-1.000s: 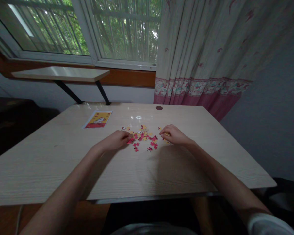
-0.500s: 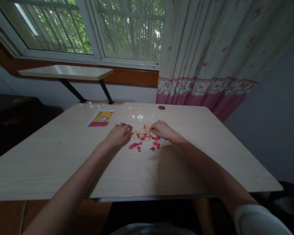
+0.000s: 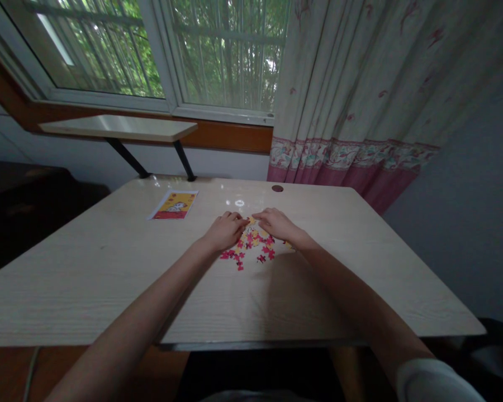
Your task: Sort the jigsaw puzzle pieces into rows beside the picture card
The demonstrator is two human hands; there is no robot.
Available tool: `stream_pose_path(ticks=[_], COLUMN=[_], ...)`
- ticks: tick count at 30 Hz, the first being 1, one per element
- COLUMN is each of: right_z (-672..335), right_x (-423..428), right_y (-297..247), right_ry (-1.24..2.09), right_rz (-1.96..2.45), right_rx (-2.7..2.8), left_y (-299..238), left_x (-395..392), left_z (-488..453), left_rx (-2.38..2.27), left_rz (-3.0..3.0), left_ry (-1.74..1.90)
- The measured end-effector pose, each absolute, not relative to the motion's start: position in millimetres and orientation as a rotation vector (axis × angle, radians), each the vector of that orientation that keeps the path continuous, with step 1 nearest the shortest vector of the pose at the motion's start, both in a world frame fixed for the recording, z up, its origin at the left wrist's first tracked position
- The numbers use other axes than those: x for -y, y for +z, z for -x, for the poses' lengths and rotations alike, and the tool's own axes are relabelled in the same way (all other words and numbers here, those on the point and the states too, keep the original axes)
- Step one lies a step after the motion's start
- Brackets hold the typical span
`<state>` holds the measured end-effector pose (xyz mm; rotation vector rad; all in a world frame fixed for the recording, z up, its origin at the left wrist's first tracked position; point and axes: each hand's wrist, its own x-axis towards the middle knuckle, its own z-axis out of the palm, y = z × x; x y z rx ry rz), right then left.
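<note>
A small heap of pink and yellow puzzle pieces (image 3: 254,248) lies in the middle of the light wooden table (image 3: 109,268). My left hand (image 3: 225,230) rests on the heap's left side. Its fingers are curled down, the tips are among the pieces, and what they grip is hidden. My right hand (image 3: 276,223) lies over the heap's far right side. Its fingers are stretched flat and point left, almost meeting the left fingertips. Several pink pieces (image 3: 235,258) lie loose just in front of my left hand.
A yellow and red picture card (image 3: 174,204) lies at the table's far left. A round dark hole (image 3: 277,188) sits near the far edge. Behind the table are a wall shelf (image 3: 117,127) under the window and a curtain (image 3: 352,111) on the right.
Both hands have moved inward toward each other and slightly farther away over the heap. The pieces now lie more bunched together. The view shifted a little.
</note>
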<state>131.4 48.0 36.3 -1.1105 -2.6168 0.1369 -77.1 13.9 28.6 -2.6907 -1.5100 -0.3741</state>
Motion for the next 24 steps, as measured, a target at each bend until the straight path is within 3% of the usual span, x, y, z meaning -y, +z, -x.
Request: stream_pose_path(ticks=[16,19,24], right_z=[-112.9,-111.7,-118.8], right_x=[-56.3,-53.1,-51.9], right_y=[26.5,31.0,45.0], right_ry=[0.462,0.691,1.145], right_rz=[0.99,0.966,0.938], right_rx=[2.465,2.324,2.059], left_y=[20.3,22.0,35.8], left_x=[-20.3,-17.8,-12.7], left_z=[77.0,73.5,73.5], left_rx=[1.742,1.772,2.043], left_rz=[2.682,2.777,2.798], left_ry=[-0.769,-0.992,-1.657])
